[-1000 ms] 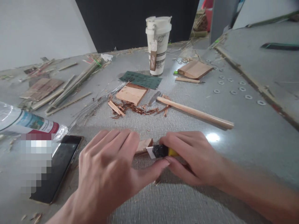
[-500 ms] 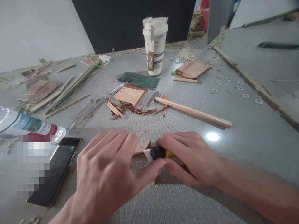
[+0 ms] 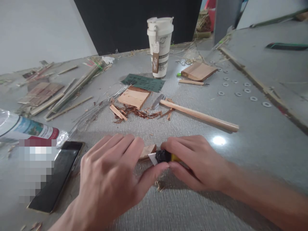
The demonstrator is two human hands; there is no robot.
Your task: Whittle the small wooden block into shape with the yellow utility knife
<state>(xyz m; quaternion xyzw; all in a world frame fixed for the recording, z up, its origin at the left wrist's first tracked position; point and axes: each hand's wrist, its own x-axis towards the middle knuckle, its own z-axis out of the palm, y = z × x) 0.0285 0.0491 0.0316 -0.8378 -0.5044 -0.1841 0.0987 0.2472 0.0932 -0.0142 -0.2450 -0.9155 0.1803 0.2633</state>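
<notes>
My left hand (image 3: 113,170) is closed over a small piece of wood (image 3: 148,150), whose right end sticks out past the fingers. The left thumb reaches toward the knife's black front end. In my right hand (image 3: 196,163) is a yellow and black utility knife (image 3: 165,156), gripped low over the table. Its short pale blade points left against the near edge of the wood. Most of the wood is hidden under my left fingers, and the knife's handle is mostly inside my right hand. A few shavings (image 3: 158,185) lie just below the blade.
Ahead lie a hammer (image 3: 199,115), a square wood block (image 3: 133,98), bark scraps (image 3: 137,113) and green sandpaper (image 3: 143,83). A lidded cup (image 3: 160,48) stands behind them. Washers (image 3: 247,90) are scattered right. A phone (image 3: 57,176) and plastic bottle (image 3: 31,126) lie left.
My left hand and the wood have shifted very slightly right. The knife stays at the wood's edge, and more of the shavings below it show now.
</notes>
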